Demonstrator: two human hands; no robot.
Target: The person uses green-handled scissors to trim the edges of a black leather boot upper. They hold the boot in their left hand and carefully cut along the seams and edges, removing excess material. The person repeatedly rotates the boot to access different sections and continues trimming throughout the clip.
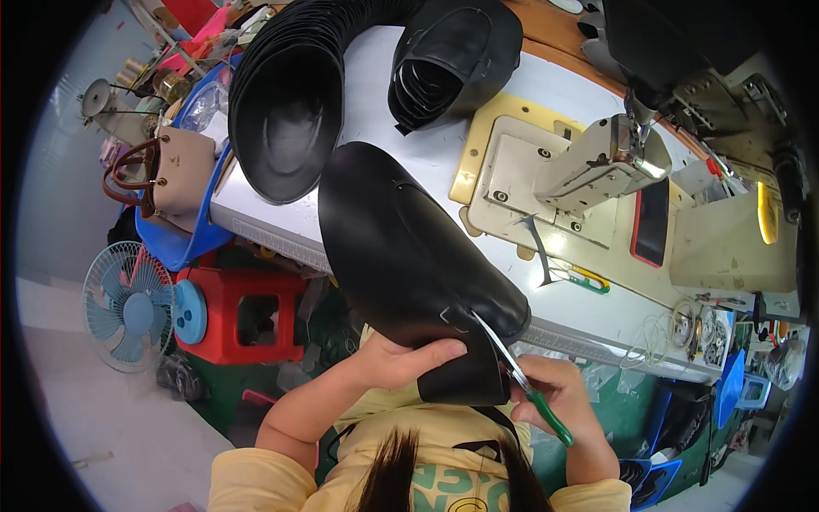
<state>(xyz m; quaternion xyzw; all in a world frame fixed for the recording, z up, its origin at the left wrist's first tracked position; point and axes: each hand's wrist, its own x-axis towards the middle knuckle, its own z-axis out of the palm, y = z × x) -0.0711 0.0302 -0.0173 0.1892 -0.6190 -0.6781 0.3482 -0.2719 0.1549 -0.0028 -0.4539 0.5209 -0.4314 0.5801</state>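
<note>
A large, curved black leather-like piece with seams and a rounded end spans the middle of the view, over the table's near edge. At its lower edge my left hand grips it, thumb on top and the other fingers hidden beneath. Green-handled scissors are in my right hand, its fingers closed about the handle. Their blades point up and left, lying against the piece near a small stitched mark. Whether the blades have material between them cannot be told.
A sewing machine stands right on the white table. Behind lie a nested stack of black pieces and another black bundle. A phone and small green-yellow snips rest nearby. Left are a handbag, red stool and fan.
</note>
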